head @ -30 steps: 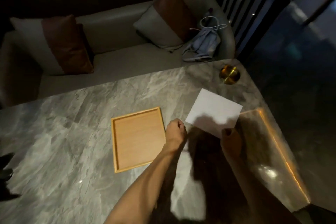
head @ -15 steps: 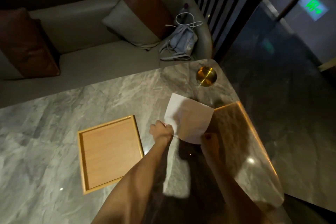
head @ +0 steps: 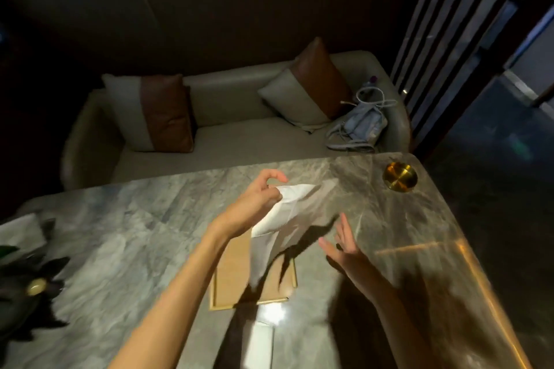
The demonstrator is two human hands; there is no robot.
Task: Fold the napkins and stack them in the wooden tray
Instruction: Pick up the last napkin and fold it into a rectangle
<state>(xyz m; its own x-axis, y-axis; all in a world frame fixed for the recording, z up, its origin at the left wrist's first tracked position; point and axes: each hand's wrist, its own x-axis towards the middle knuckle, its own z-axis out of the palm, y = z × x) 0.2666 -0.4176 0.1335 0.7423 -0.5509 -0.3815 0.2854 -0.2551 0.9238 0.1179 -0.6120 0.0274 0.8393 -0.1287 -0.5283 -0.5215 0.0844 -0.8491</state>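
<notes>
Below the left hand [head: 254, 204], the napkin [head: 275, 225] is smeared by motion blur, so its lower edge and folds cannot be made out. Much of the tray [head: 227, 278] is covered by napkin and forearm. The right hand [head: 344, 252] is shadowed and blurred. A dark object [head: 30, 284] is cut by the left edge.

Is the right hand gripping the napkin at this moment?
No: the right hand is open beside it; only the left hand holds the napkin.
</notes>
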